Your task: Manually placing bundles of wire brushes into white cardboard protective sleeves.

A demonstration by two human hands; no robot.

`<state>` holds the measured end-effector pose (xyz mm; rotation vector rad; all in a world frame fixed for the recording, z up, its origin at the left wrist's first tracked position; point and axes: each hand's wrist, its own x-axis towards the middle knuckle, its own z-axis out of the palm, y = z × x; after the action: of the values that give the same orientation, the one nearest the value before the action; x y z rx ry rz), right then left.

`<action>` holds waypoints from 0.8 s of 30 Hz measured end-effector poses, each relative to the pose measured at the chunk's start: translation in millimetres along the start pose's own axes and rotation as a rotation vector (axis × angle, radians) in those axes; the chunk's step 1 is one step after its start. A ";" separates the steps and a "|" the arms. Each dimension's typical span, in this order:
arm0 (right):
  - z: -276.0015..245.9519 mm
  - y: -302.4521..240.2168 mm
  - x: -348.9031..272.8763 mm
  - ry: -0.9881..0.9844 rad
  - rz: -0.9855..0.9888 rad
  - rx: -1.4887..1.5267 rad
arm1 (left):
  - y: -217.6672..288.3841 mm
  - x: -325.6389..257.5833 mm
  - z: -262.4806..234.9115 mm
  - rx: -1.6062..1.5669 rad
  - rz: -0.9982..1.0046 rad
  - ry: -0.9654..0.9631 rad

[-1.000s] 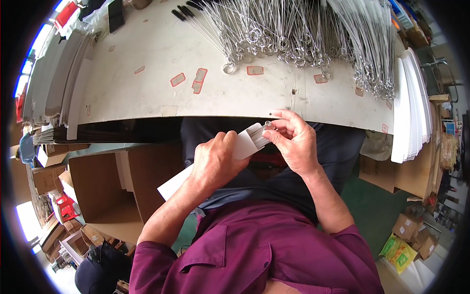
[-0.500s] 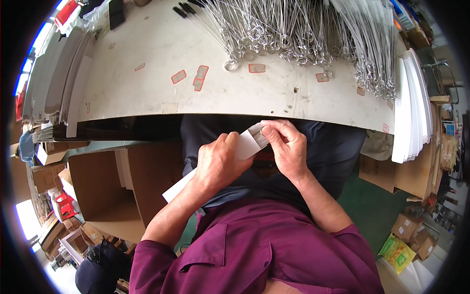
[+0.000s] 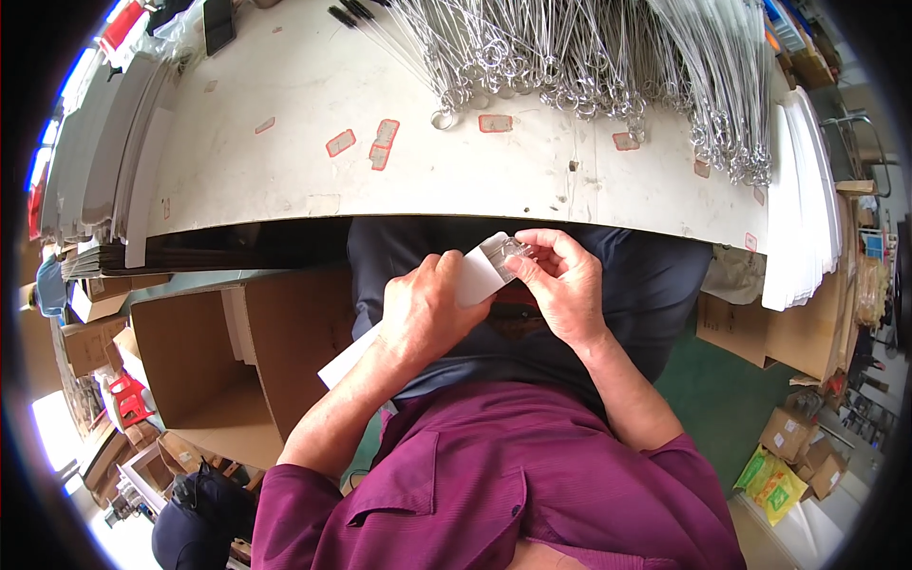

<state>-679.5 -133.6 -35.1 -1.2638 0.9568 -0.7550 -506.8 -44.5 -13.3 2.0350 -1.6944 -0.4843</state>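
Observation:
A long narrow white carton (image 3: 481, 277) lies slanted over my lap, with my left hand (image 3: 426, 309) closed around it near its upper end. That end is open and faces up and to the right. Several looped metal wire ends (image 3: 513, 250) show in its mouth; the rest of them is hidden inside. My right hand (image 3: 568, 296) pinches at these loops with thumb and fingers, right at the opening. Beyond, on the table, lies a big heap of wire-handled brushes (image 3: 570, 66) with ring ends pointing toward me.
The white table (image 3: 285, 190) has its near edge just past my hands. Stacked flat white cartons (image 3: 803, 199) stand at the right, more card stacks (image 3: 114, 152) at the left. A large open cardboard box (image 3: 204, 351) sits at my left. A dark phone (image 3: 218, 27) lies far left.
More of the metal loops now shows at the carton's mouth. My right fingers have shifted slightly right and spread a little. My left hand keeps its hold on the carton.

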 end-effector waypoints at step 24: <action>3.0 -4.9 -8.4 0.039 -0.507 -0.464 | -0.1 -5.4 6.8 -0.022 -0.023 -0.013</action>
<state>-680.3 -125.8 -28.8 -1.9470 0.8782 -0.9819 -511.4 -39.9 -19.2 2.0422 -1.6669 -0.5230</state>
